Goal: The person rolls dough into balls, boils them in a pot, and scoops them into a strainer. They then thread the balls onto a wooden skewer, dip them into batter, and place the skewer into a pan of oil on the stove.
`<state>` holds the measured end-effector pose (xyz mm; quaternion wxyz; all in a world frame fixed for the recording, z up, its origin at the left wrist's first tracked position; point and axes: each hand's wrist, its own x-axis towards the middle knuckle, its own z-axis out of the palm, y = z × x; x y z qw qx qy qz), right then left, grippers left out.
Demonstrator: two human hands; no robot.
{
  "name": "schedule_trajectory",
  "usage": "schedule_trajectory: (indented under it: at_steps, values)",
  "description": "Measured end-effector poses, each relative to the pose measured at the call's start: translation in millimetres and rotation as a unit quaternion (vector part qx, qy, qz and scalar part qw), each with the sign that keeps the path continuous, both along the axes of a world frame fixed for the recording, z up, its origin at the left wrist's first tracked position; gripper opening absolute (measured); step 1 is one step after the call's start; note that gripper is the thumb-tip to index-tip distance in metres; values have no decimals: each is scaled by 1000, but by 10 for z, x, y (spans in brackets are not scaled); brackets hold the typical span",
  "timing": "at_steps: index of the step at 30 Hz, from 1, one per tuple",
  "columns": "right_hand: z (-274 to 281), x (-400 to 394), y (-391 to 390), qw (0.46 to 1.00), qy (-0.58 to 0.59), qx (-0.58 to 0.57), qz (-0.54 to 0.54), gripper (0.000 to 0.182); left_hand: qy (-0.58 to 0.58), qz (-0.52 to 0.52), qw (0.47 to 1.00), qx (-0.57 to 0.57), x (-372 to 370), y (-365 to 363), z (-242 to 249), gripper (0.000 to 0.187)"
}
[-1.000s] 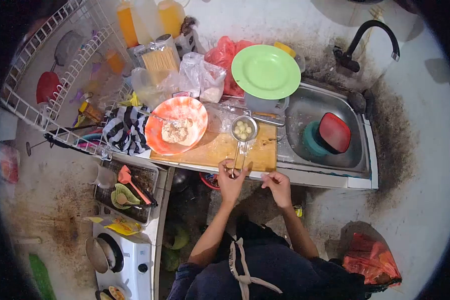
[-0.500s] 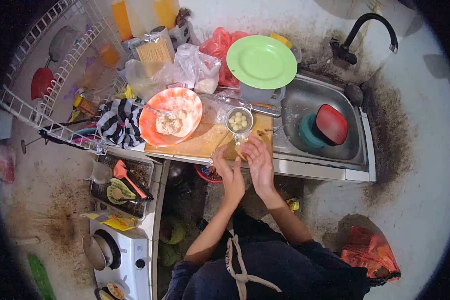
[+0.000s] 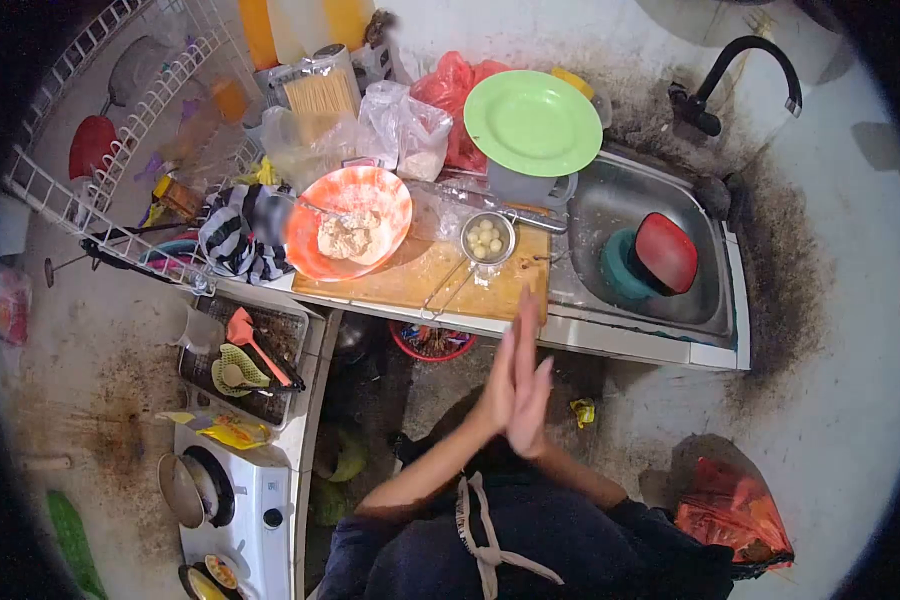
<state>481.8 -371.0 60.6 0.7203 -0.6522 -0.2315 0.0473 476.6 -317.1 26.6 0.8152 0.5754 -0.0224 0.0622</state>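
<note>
My left hand [image 3: 497,392] and my right hand [image 3: 528,400] are laid palm to palm in front of the counter edge, fingers stretched out straight and pointing up toward the board. Anything between the palms is hidden. Just beyond the fingertips lies a wooden cutting board [image 3: 390,290], dusted with white flour. On it rests a small metal strainer [image 3: 488,260] holding several pale round dough balls [image 3: 484,238]. To the left stands an orange and white bowl [image 3: 305,245] with a lump of floury dough [image 3: 350,236] and a utensil handle.
A green plate [image 3: 533,122] sits on a container behind the board. The steel sink [image 3: 580,215] on the right holds a red bowl [image 3: 665,252] and a teal one. A knife [image 3: 545,220] lies along the board's back edge. A white gas stove [image 3: 260,500] stands lower left.
Both hands have come back from over the board toward my body. They were apart with fingers curled; now the palms are pressed together with fingers straight.
</note>
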Motion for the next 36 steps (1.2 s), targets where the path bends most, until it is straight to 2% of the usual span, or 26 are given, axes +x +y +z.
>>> schedule_trajectory:
  at_steps: [2,5,6,8,10,11,12,13,14,15,16,17,20,21,22,24,27,29,30,32,33,34,36]
  values:
    - [-35,-22,-15,1000,-4,24,13,67,-65,40,992,96,30,6,59,51]
    - [-105,36,-29,998,6,62,20,67,-31,38,997,67,-90,-80,177,55]
    - [-115,127,-47,997,19,73,16,67,-38,28,998,35,-139,-178,304,64]
    - [-132,330,-67,994,50,94,8,66,-57,16,994,87,-283,-318,212,69]
    - [-123,479,-32,990,74,119,2,65,-60,41,993,89,-275,-287,233,73]
    - [-112,385,-16,978,116,171,37,65,-74,56,990,103,-310,-255,243,73]
    - [-51,199,29,982,80,168,35,69,-83,70,987,117,-361,-218,269,74]
    - [84,-23,123,985,43,166,35,73,-55,81,992,85,-326,-121,431,72]
    - [152,-167,216,986,8,164,33,77,-119,81,988,49,-251,14,370,64]
    - [16,-142,336,1000,-8,-22,-17,73,-66,66,994,-63,-197,93,368,60]
    - [-121,-115,409,975,-25,-209,-64,68,-12,51,983,-177,-179,138,394,57]
    - [-60,-120,77,979,-135,-129,79,75,25,71,985,-153,-212,142,479,53]
    - [2,92,28,967,-216,-100,87,83,81,67,986,-132,-362,15,439,57]
    - [82,223,46,982,-144,-109,51,89,46,77,992,-87,-404,-109,387,61]
    - [128,334,96,989,-134,7,62,81,12,89,995,-42,-440,-226,368,65]
    - [58,324,113,997,-34,64,28,72,-53,88,994,27,-377,-166,348,64]
    - [319,-129,211,984,-144,-89,46,68,-73,92,993,-16,-360,140,445,64]
    - [81,-398,373,968,-221,-55,102,74,-92,92,969,-209,-147,457,451,69]
    - [-132,-578,204,917,-350,-54,184,77,-104,91,943,-303,-139,575,443,72]
    - [79,-386,397,899,-363,-16,244,80,-75,134,950,-273,-400,601,541,77]
    - [170,-314,504,888,-367,2,276,81,-85,180,949,-245,-540,593,525,72]
    - [196,-303,551,904,-329,-61,265,82,-86,204,941,-255,-688,543,397,65]
    - [233,-356,710,916,-260,-189,239,83,65,305,936,-164,-1051,290,485,59]
